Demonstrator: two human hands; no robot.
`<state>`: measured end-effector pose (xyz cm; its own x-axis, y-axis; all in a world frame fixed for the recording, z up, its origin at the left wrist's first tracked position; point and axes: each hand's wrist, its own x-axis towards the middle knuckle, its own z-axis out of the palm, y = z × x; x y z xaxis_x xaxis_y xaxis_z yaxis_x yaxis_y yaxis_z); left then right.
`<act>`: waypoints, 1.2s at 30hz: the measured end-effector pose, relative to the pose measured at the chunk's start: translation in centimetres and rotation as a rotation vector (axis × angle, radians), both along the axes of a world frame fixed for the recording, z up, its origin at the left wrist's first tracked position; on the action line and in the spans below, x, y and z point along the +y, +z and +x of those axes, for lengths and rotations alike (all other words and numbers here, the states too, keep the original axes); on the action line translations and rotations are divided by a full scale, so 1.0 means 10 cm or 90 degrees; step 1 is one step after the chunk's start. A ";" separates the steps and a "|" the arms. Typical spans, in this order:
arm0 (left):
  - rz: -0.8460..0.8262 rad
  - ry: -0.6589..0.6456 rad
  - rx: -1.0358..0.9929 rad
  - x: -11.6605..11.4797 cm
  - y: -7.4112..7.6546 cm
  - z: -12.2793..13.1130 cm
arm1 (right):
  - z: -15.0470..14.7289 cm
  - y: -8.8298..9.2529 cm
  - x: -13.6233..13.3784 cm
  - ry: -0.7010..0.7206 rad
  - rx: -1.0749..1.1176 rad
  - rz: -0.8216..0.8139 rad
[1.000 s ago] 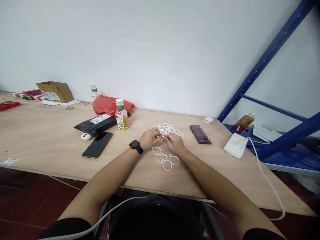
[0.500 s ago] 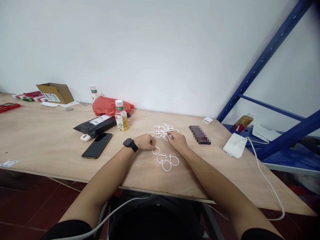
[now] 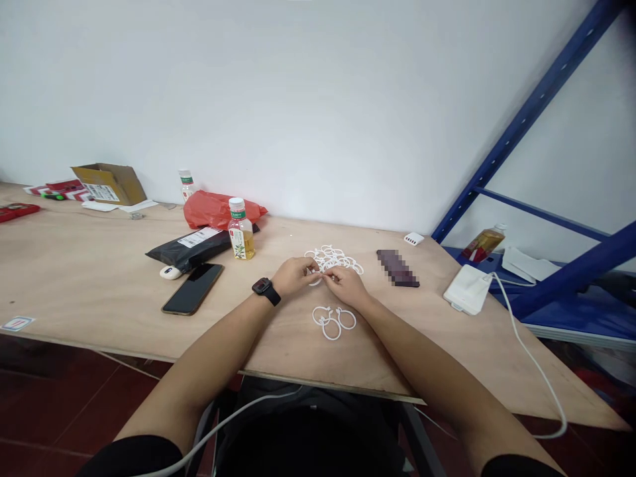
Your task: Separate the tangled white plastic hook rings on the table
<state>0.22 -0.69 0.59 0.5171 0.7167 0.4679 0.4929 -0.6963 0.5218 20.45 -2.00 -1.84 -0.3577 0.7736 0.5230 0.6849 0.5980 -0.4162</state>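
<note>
My left hand, a dark watch on its wrist, is closed in a pinch on a white plastic ring. Close beside it, my right hand also has thumb and finger pinched together at that ring's edge; the exact grip is partly hidden by the fingers. Just beyond both hands lies a loose pile of several white rings. Three more rings with small clasps rest on the tabletop between my forearms, touching or close to one another.
Left of my hands are a phone, a black parcel bag, a drink bottle and a red plastic bag. To the right lie a blurred-out dark object and a white device with a cable. A blue metal rack borders the table.
My left hand has moved right and up to meet my right hand, bringing along the single ring from the table. My right hand has drawn back slightly from the pile.
</note>
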 end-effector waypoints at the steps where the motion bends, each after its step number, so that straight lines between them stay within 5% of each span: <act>1: -0.005 -0.007 -0.007 0.00 0.00 0.01 | 0.00 0.00 0.00 -0.008 0.006 0.004; 10: -0.085 0.076 -0.038 0.01 -0.05 0.03 | -0.04 0.01 -0.05 0.065 0.067 0.080; 20: -0.203 -0.061 -0.196 0.05 -0.16 0.09 | -0.01 0.00 -0.02 0.018 0.057 0.059; 28: -0.089 0.004 -0.100 0.08 -0.15 0.04 | -0.03 0.02 -0.04 0.037 0.051 0.041; 36: -0.049 -0.014 -0.052 0.03 -0.09 0.05 | -0.01 0.02 -0.04 0.022 0.064 0.044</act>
